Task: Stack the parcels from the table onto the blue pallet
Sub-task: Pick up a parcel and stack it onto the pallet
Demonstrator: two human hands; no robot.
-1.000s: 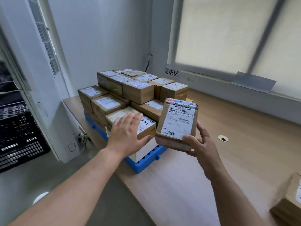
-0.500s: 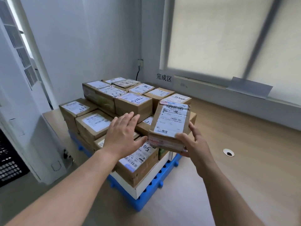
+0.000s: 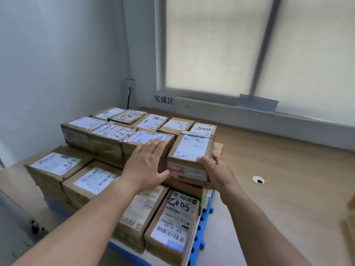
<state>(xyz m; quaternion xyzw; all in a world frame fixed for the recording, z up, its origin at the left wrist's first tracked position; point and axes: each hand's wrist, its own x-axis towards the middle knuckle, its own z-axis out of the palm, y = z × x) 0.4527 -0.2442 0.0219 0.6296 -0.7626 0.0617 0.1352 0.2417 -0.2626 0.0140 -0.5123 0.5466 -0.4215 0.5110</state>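
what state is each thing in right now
stacked parcels, labels up, filling the blue pallet
held parcel, label up, at their right edge
right hand, gripping its near corner
left hand, fingers straight, beside it
window blind, drawn down

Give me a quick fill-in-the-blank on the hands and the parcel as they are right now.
1. The hand gripping the parcel is the ____ one.
2. The left hand, fingers straight, is ____, not shut.
3. The pallet is coloured ____.
4. The round hole in the table lies to the parcel's ____.

Missing words: right; open; blue; right.
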